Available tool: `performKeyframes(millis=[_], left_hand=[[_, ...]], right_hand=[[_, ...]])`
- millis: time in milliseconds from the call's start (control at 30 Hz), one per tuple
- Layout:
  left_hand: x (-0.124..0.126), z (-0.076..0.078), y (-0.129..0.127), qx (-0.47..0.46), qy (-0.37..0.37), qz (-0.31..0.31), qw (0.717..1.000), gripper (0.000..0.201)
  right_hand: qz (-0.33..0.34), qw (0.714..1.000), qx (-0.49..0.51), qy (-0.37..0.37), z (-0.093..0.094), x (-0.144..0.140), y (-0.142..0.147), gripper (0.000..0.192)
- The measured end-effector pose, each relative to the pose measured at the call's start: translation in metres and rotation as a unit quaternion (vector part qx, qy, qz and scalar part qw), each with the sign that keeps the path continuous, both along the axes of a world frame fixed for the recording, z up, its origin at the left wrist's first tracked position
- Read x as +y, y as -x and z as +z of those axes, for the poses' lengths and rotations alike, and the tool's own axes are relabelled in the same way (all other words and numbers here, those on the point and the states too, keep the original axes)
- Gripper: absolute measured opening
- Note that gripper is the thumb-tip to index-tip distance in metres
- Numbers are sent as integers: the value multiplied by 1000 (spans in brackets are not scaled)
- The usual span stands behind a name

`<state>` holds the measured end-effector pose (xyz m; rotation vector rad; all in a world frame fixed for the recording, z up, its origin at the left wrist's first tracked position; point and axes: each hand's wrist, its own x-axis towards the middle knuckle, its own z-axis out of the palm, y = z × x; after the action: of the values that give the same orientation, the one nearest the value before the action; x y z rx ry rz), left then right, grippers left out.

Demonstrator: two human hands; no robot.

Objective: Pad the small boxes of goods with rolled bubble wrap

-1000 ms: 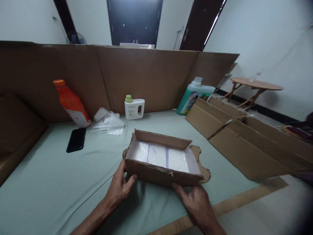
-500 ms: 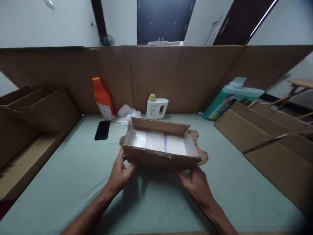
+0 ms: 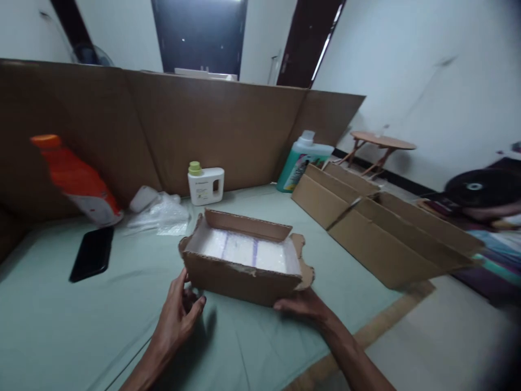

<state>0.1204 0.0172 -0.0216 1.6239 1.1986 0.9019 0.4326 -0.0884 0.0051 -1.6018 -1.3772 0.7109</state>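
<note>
A shallow open cardboard box (image 3: 240, 282) lined with white bubble wrap (image 3: 244, 252) sits in front of me on the pale green sheet (image 3: 81, 326). My right hand (image 3: 303, 307) grips the box's near right bottom edge, fingers tucked under it. My left hand (image 3: 179, 315) is at the box's near left corner. Its fingertips rest against the side, and the thumb is off the cardboard.
Behind the box are a black phone (image 3: 91, 252), an orange bottle (image 3: 77, 182), crumpled plastic wrap (image 3: 160, 214), a white bottle (image 3: 204, 185) and a green jug (image 3: 301, 163). A cardboard wall (image 3: 203, 130) stands at the back, a large flattened carton (image 3: 378, 233) lies right. Another person (image 3: 480, 190) is at the right edge.
My view has swung to the right. The box stays between my hands. My left thumb has come off the box front, and my right hand has slid further under the right end.
</note>
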Motion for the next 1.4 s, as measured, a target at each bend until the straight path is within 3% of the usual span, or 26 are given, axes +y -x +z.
performKeyframes(millis=[67,167,233,333,500,667,833,1033,1167,1300,1400], left_hand=[[4,-3,-12,-26,11,-15,999,79],[19,0,-45,-71,25,-60,995,87],[27,-1,-68,-71,-8,-94,993,90],[24,-13,-90,14,-107,-144,984,84],[2,-41,-89,121,-232,-169,950,66],[-1,-50,-85,133,-310,-165,927,57],[0,-49,-85,133,-335,-177,916,52],[-2,-44,-85,120,-320,-172,924,43],[-1,-43,-85,112,-312,-175,927,38],[1,-38,-86,135,-284,-183,931,38],[-1,-27,-87,163,-253,-208,931,41]], right_hand=[[11,999,46,-13,-3,8,1,87],[-60,994,69,-64,-8,17,-7,85],[-131,985,44,-102,-8,23,-25,89],[-239,961,-19,-138,-3,41,-69,97],[-354,917,-75,-165,10,84,-143,114],[-404,894,-99,-164,2,110,-177,122],[-423,885,-120,-154,-8,109,-182,121],[-441,873,-146,-152,-10,98,-183,122],[-465,854,-175,-156,-10,92,-184,110],[-478,840,-203,-157,-14,80,-159,99],[-436,865,-206,-142,-17,67,-125,86]])
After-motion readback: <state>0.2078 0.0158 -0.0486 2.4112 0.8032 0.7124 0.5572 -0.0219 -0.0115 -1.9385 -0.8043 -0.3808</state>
